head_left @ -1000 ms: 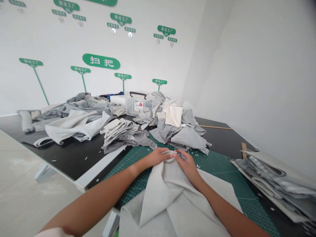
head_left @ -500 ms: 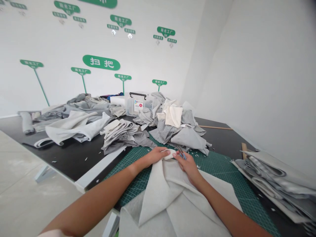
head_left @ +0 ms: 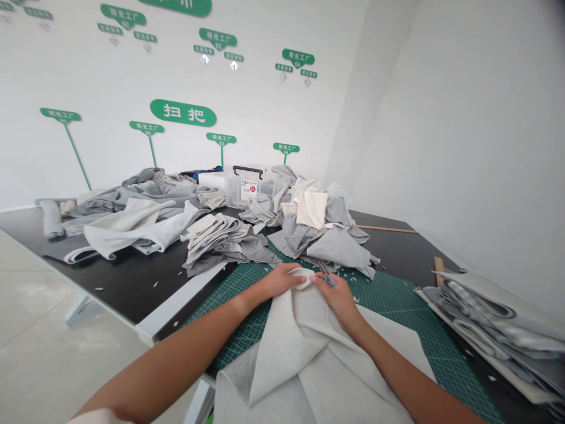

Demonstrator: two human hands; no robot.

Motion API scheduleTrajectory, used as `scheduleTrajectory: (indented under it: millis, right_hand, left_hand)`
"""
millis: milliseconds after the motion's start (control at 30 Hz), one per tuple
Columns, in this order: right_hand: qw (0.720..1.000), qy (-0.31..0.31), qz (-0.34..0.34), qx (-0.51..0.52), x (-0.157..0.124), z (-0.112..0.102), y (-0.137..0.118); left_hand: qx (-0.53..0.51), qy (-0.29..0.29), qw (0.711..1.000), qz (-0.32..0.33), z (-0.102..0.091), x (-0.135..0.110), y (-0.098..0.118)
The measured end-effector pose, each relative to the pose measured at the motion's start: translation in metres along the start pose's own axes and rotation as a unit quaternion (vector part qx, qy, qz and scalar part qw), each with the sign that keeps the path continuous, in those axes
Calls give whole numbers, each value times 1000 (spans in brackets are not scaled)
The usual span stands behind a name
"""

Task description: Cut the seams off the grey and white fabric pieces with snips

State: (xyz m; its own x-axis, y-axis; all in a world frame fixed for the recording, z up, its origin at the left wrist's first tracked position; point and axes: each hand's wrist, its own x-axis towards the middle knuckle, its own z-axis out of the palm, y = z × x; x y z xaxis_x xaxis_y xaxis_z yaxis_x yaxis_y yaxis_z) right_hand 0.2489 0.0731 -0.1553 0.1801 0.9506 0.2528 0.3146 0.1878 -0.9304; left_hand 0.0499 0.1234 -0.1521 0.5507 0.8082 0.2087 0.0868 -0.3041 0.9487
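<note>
A white wall (head_left: 183, 112) printed with green signs is standing behind a long black table (head_left: 123, 288), and a green cutting mat (head_left: 388, 303) is being carried on the table's near part. A pale grey felt sheet (head_left: 300, 359) is being spread across the mat, with its folds hanging over the near edge. A curled edge of the sheet (head_left: 301, 278) is being clenched in the left hand (head_left: 278, 281), its grip closed around the fold. Small blue-handled scissors (head_left: 327, 276) are being grasped in the right hand (head_left: 338, 300) just beside that fold, and the grip appears closed on them. Fabric snippets (head_left: 355, 299) are being left scattered on the mat. Heaps of grey fabric (head_left: 309, 227) are being piled just beyond the hands, a transparent plastic storage box (head_left: 249, 188) is standing behind them, and a stack of folded grey fabric (head_left: 494, 333) is lying on the table at the right.
</note>
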Motion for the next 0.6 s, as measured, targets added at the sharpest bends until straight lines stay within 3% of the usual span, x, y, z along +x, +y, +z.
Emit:
scheduleTrajectory:
  millis: [200, 367, 600]
  right_hand:
    - [1000, -24, -18, -4, 0, -1, -1]
    - [999, -28, -23, -6, 2, -1, 2]
    - [997, -50, -44, -31, 5, -3, 11]
  left_hand:
    - [25, 30, 997, 62, 1, 5, -3]
    - [-2, 47, 998, 31, 0, 5, -7]
    - [12, 14, 999, 38, 3, 4, -1]
